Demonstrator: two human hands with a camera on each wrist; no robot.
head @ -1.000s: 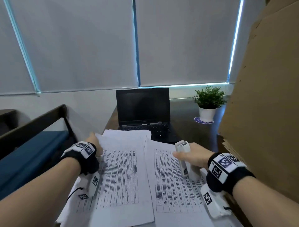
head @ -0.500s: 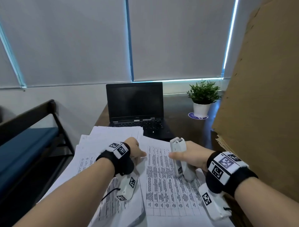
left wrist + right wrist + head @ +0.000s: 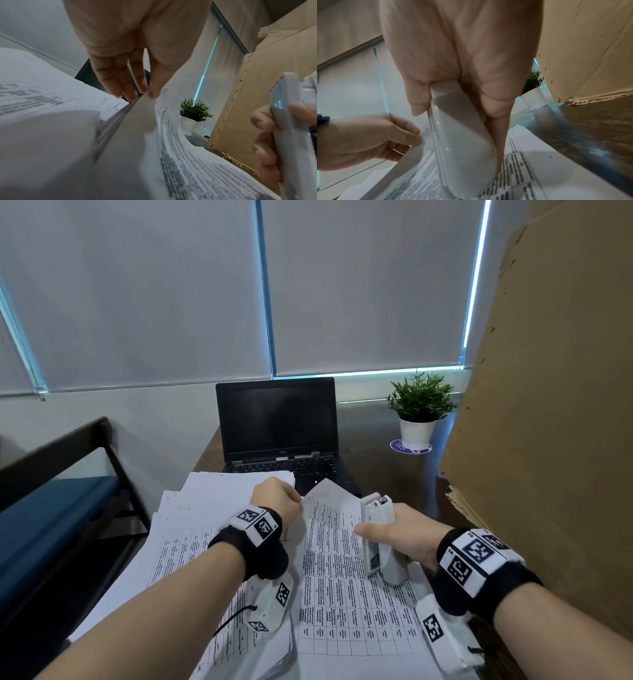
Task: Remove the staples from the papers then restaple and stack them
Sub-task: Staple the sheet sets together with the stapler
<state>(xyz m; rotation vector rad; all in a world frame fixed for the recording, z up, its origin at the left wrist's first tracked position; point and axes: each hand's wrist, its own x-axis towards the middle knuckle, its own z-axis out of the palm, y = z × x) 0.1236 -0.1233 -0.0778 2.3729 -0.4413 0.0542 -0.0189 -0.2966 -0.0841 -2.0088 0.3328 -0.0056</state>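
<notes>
From the head view, our left hand [image 3: 277, 501] lifts the top corner of the printed white paper set [image 3: 346, 577] on the dark table [image 3: 373, 446], likely presenting it for stapling. At the left wrist, thumb and fingers [image 3: 137, 81] pinch that corner. At the right wrist, our right hand [image 3: 462, 60] grips the light grey plastic stapler [image 3: 462, 135] upright, ready.

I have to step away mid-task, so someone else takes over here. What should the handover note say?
Left hand: pinches the top-left corner of the right-hand printed sheets, lifting it off the desk.
Right hand: grips the white stapler, rear end resting on those sheets, nose tilted up, not yet at the corner.
Left paper pile: beside them, in front of the laptop.
Done: whether any staples are already out cannot be told.
Left: staple the lifted corner, stack the set, carry on with the rest.
</notes>
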